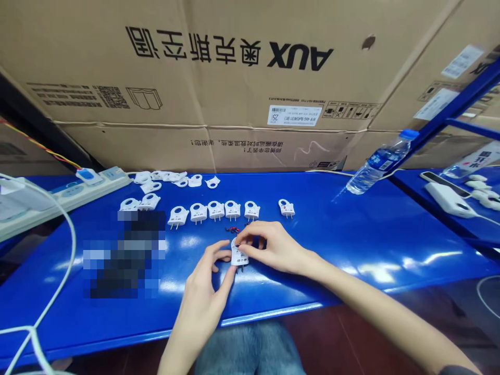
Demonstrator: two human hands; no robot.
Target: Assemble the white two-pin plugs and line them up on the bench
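Near the front edge of the blue table, my left hand (209,278) grips the lower left side of a white plug piece (239,255) between thumb and fingers. The piece has a ring at its top and metal prongs pointing toward me. My right hand (273,245) is closed at the ring, its fingertips pinching something too small to make out. Just behind the piece lie short red and black wires (233,229). A row of similar plug pieces (216,209) stretches behind my hands, with one more (286,208) apart on the right.
White parts (167,177) lie in a cluster at the back left. A power strip (66,198) and white cable are at the left, beside a pixelated dark area. A water bottle (380,161) stands back right, near a blue metal frame. Large cardboard boxes (219,104) back the table (332,234).
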